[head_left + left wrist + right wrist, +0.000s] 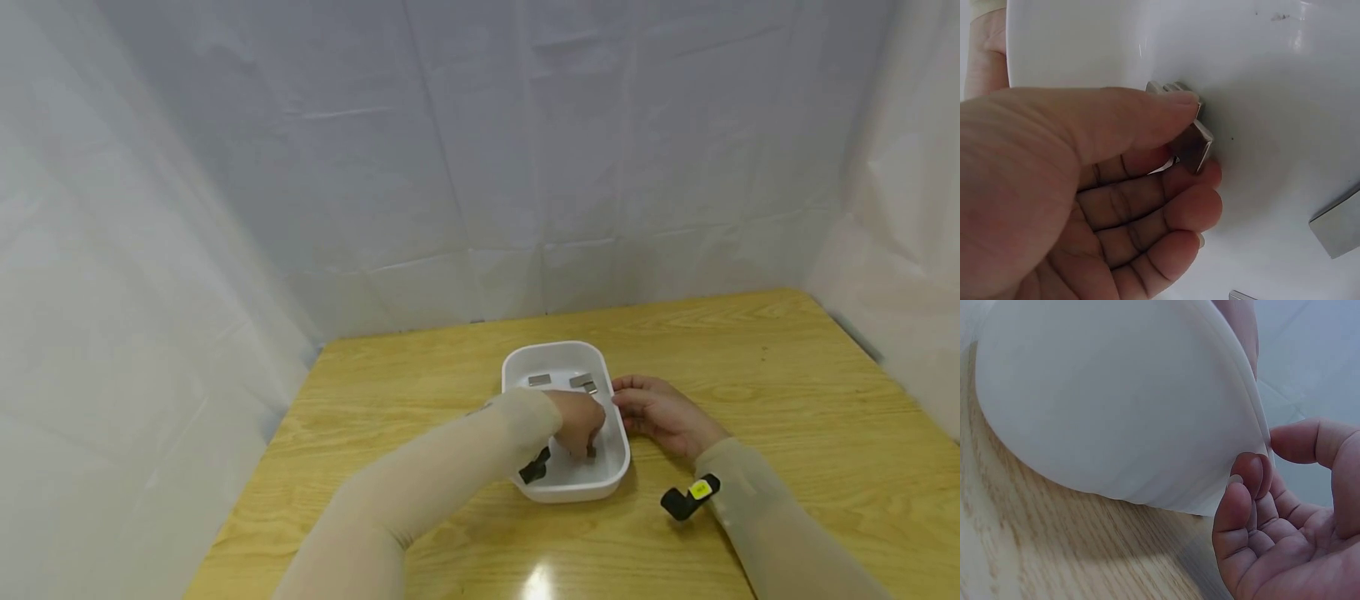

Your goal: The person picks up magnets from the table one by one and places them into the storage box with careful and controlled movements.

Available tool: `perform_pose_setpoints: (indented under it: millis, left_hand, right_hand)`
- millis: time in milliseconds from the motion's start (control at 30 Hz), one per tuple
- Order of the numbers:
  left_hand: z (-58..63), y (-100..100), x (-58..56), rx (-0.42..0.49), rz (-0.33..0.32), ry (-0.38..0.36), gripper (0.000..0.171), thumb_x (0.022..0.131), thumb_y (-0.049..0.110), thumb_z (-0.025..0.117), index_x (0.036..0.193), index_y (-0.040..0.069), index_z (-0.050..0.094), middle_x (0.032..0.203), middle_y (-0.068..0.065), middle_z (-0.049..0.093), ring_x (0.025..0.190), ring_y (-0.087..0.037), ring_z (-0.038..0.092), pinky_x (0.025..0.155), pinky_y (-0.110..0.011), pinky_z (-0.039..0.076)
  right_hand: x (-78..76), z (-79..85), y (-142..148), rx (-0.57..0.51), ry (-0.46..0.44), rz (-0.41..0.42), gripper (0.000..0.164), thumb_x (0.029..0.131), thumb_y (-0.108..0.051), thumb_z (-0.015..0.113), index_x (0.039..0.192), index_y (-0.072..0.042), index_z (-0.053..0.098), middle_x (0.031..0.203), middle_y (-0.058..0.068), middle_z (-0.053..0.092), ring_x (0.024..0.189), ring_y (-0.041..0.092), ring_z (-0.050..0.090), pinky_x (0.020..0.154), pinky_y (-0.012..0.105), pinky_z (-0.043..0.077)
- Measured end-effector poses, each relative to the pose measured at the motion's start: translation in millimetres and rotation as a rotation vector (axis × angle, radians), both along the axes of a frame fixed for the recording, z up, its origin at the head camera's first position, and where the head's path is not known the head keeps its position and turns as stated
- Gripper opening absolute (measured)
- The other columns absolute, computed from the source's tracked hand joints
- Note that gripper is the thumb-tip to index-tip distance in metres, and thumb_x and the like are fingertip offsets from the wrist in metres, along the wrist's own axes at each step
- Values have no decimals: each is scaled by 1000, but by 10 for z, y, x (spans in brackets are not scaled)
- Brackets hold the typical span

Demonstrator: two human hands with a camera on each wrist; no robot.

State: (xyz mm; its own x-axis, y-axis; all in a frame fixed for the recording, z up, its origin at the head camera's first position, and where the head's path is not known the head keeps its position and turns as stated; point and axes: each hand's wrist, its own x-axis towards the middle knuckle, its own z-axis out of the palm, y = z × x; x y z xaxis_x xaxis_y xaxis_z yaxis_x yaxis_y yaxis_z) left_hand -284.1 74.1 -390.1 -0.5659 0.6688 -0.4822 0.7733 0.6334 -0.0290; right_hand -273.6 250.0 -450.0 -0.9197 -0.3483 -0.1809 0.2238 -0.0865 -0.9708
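Inside a white rectangular tray (577,492), my left hand (579,419) pinches a small cluster of shiny flat metal pieces (1192,147) between thumb and fingers. How many are in the cluster is hidden by the thumb. My right hand (663,414) is at the tray's right side. In the right wrist view its thumb touches the rim, and its curled fingers (1233,506) lie against the outer wall (1116,400). Near the tray's far end lie a rectangular metal piece (539,380) and, to its right, two overlapping metal pieces (581,381).
The tray stands on a wood-grain table (405,379). White plastic sheeting (465,167) hangs behind the table and along both sides. A black wrist mount (688,497) on the right sleeve sits low beside the tray; another (535,467) overlaps its left wall.
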Motion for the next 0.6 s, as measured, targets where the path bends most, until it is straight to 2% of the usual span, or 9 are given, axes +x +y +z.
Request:
perform_pose_setpoints:
  millis: [133,267,600]
  left_hand:
    - [13,-25,-24,24,17,27,18,83,28,76,84,15,63,78,9,61,72,-7,56,63,-20,45]
    - [57,-91,-85,60,4,82,17,86,31,71,85,17,62,78,9,60,73,-7,55,64,-20,45]
    - [304,-444,-266,235,48,102,16,91,30,66,84,16,60,78,6,59,72,-9,53,65,-22,43]
  right_hand:
    - [5,7,2,3,0,5,39,95,-11,56,126,10,43,102,8,61,84,19,59,76,35,52]
    - [1,3,-4,-5,4,17,40,96,-11,55,127,11,41,106,10,60,87,19,59,77,35,52]
    - [-29,-32,13,16,1,-15,43,96,-13,57,129,10,42,113,15,59,87,21,59,78,36,52]
